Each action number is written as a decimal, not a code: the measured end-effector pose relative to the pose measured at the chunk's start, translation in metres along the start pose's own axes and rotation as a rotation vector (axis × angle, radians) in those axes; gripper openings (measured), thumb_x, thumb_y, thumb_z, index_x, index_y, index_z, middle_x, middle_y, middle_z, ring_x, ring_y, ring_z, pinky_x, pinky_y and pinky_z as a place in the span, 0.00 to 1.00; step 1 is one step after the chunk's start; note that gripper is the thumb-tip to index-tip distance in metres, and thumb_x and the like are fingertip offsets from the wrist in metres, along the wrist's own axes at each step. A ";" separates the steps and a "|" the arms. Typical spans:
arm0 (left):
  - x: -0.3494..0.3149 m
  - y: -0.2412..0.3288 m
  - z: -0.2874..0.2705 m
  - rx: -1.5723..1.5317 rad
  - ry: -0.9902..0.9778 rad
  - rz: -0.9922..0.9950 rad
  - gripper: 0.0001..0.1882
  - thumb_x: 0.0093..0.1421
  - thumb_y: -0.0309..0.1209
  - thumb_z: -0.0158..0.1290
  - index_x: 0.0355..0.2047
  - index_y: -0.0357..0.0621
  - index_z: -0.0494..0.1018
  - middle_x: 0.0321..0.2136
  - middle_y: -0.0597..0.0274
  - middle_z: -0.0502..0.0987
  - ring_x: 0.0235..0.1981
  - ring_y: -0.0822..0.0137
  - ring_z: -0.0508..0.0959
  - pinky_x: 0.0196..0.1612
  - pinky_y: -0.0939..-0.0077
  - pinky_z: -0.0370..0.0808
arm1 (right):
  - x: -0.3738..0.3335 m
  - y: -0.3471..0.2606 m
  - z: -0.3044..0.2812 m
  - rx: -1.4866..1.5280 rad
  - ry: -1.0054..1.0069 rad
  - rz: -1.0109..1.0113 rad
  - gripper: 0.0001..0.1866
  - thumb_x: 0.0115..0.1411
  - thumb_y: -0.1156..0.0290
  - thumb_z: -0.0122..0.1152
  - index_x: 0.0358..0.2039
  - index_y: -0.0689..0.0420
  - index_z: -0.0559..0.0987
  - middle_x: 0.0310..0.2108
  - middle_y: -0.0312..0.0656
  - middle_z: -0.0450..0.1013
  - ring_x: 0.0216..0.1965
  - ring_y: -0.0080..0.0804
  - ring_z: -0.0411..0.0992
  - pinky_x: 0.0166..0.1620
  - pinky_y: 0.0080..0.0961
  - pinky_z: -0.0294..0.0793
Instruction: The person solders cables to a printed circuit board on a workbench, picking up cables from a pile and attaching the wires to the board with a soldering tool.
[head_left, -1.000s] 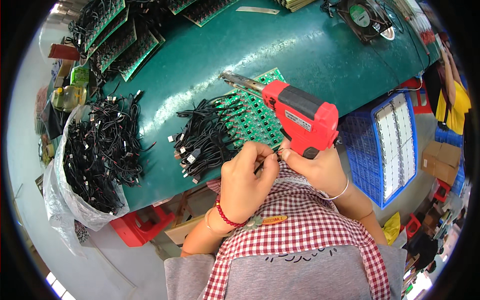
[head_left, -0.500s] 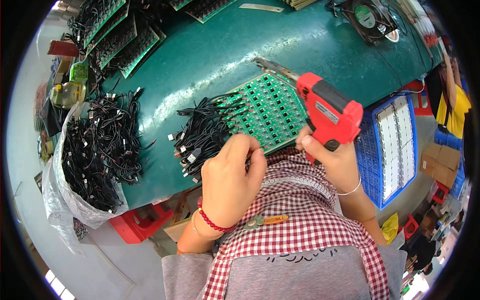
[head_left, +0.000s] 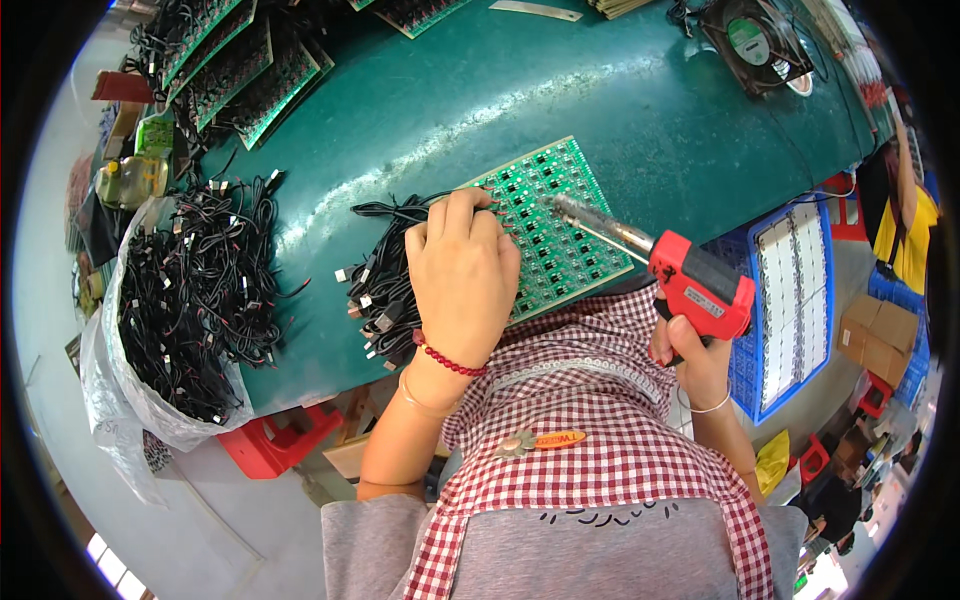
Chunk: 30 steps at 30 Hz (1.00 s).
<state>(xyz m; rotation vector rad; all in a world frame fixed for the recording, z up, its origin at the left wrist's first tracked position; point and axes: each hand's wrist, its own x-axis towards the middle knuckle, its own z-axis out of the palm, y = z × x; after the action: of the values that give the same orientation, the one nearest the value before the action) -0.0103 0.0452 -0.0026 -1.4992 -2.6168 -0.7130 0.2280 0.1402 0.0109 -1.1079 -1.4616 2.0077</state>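
One clear plastic bag (head_left: 208,432) held a heap of black USB cables (head_left: 190,320) and one nearby blue crate (head_left: 741,370) white panels (head_left: 790,290), while the right hand (head_left: 703,370) gripped one red soldering gun (head_left: 703,290) and the left hand (head_left: 462,275), its hold impossible to tell, covered one green circuit board's (head_left: 560,225) left edge on the worktop (head_left: 390,120).

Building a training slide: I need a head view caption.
Right hand grips a red soldering gun; left hand covers part of a green circuit-board panel.
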 end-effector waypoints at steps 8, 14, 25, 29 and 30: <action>0.002 0.001 -0.001 0.006 -0.008 -0.005 0.03 0.47 0.24 0.55 0.22 0.40 0.71 0.38 0.63 0.74 0.39 0.62 0.72 0.38 0.68 0.63 | -0.014 0.029 -0.015 -0.118 0.012 0.058 0.17 0.56 0.70 0.66 0.44 0.61 0.76 0.34 0.34 0.74 0.32 0.18 0.70 0.34 0.19 0.71; 0.004 0.003 -0.001 0.018 -0.029 -0.025 0.03 0.47 0.23 0.54 0.23 0.39 0.71 0.38 0.63 0.73 0.38 0.62 0.72 0.38 0.67 0.63 | -0.013 0.027 -0.005 -0.282 -0.044 -0.057 0.11 0.60 0.71 0.58 0.40 0.64 0.71 0.20 0.37 0.68 0.20 0.22 0.65 0.25 0.22 0.66; 0.006 0.002 -0.003 0.043 -0.077 -0.012 0.04 0.47 0.23 0.53 0.25 0.38 0.71 0.38 0.62 0.71 0.40 0.61 0.71 0.39 0.66 0.63 | -0.014 0.023 -0.005 -0.303 -0.034 -0.002 0.17 0.53 0.72 0.67 0.44 0.62 0.78 0.39 0.40 0.77 0.39 0.24 0.74 0.44 0.24 0.72; 0.007 0.002 -0.005 0.034 -0.080 -0.007 0.04 0.48 0.23 0.53 0.25 0.38 0.71 0.38 0.61 0.71 0.40 0.61 0.71 0.39 0.66 0.63 | -0.021 0.032 -0.013 -0.176 0.032 0.034 0.17 0.54 0.72 0.67 0.44 0.62 0.78 0.39 0.39 0.77 0.39 0.24 0.74 0.45 0.24 0.72; 0.007 0.002 -0.006 0.037 -0.085 -0.010 0.04 0.48 0.23 0.53 0.25 0.38 0.71 0.38 0.61 0.71 0.40 0.61 0.71 0.39 0.66 0.63 | -0.020 0.032 -0.014 -0.182 0.013 0.030 0.17 0.54 0.72 0.67 0.45 0.62 0.77 0.40 0.39 0.77 0.40 0.24 0.73 0.45 0.24 0.72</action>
<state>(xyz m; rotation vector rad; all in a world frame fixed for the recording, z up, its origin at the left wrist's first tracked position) -0.0129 0.0493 0.0050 -1.5411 -2.6845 -0.6112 0.2546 0.1221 -0.0134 -1.2197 -1.6576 1.9132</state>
